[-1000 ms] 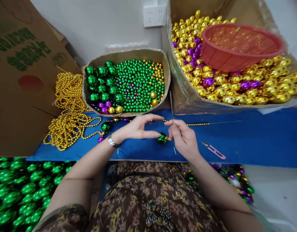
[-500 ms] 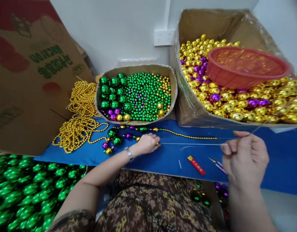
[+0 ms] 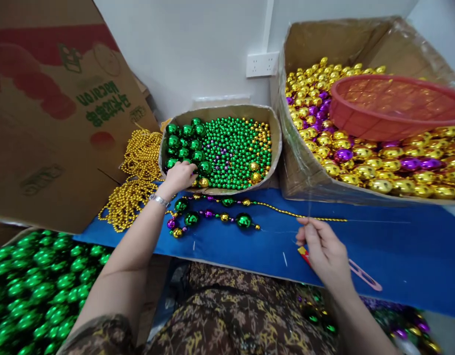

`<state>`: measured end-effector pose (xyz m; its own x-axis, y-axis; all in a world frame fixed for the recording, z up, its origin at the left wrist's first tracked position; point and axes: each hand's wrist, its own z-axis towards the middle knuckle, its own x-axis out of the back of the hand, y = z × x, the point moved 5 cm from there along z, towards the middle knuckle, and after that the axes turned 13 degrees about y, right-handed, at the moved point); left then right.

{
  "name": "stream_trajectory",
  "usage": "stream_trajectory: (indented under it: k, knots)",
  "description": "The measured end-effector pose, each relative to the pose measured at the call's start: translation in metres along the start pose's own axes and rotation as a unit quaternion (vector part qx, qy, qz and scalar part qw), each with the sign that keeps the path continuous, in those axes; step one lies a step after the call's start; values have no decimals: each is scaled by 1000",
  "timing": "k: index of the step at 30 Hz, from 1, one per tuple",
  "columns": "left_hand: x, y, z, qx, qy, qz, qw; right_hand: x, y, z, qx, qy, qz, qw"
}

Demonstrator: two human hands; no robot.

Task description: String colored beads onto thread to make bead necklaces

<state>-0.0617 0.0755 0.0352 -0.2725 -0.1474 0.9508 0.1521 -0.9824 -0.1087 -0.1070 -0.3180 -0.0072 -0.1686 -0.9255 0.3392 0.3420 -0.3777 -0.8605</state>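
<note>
My left hand (image 3: pixel 181 175) reaches into the small cardboard box (image 3: pixel 275 148) of green, purple and gold beads, its fingers curled over the beads at the box's front left; what they grip is hidden. My right hand (image 3: pixel 321 249) is pinched on a thin needle with thread (image 3: pixel 309 197) that rises upright above the blue mat (image 3: pixel 397 246). A partly strung strand (image 3: pixel 227 216) of green, purple and gold beads lies on the mat between the hands, ending in a line of small gold beads (image 3: pixel 304 216).
A large cardboard box (image 3: pixel 297 167) of gold and purple balls with a red basket (image 3: pixel 393 106) stands at the right. Gold bead strands (image 3: pixel 133 187) lie heaped at the left by a big cardboard sheet (image 3: pixel 46 123). Green balls (image 3: pixel 35 286) fill the lower left. Pink snips (image 3: pixel 364 276) lie beside my right hand.
My left hand left the strand on the mat and went up into the small bead box. My right hand came back left and down, holding the needle upright. The view shifted left.
</note>
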Motion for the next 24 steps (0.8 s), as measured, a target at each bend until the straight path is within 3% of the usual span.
stream_trajectory:
  k: [3, 6, 12, 17, 19, 21, 22, 24]
  knots:
    - [-19, -9, 9, -6, -54, 17, 998, -18, -8, -6, 58, -41, -26, 997]
    - [-26, -9, 15, -17, -53, -7, 998, -30, -13, -11, 101, -72, -52, 991]
    - [-28, -13, 15, -35, -50, -64, 996, -44, -16, -21, 117, -118, -23, 986]
    - [-27, -15, 15, -29, -48, -80, 995, -50, -24, -25, 154, -113, -28, 981]
    - [-20, -11, 14, -9, -16, -129, 991, -51, -26, -26, 161, -107, -29, 981]
    - [-8, -5, 9, 49, 45, -239, 969, -50, -27, -26, 158, -101, -30, 982]
    - [-2, -1, 4, 90, 75, -318, 941, -50, -27, -26, 155, -98, -31, 983]
    - [5, 13, -10, 169, 96, -510, 838, -50, -29, -26, 149, -92, -34, 984]
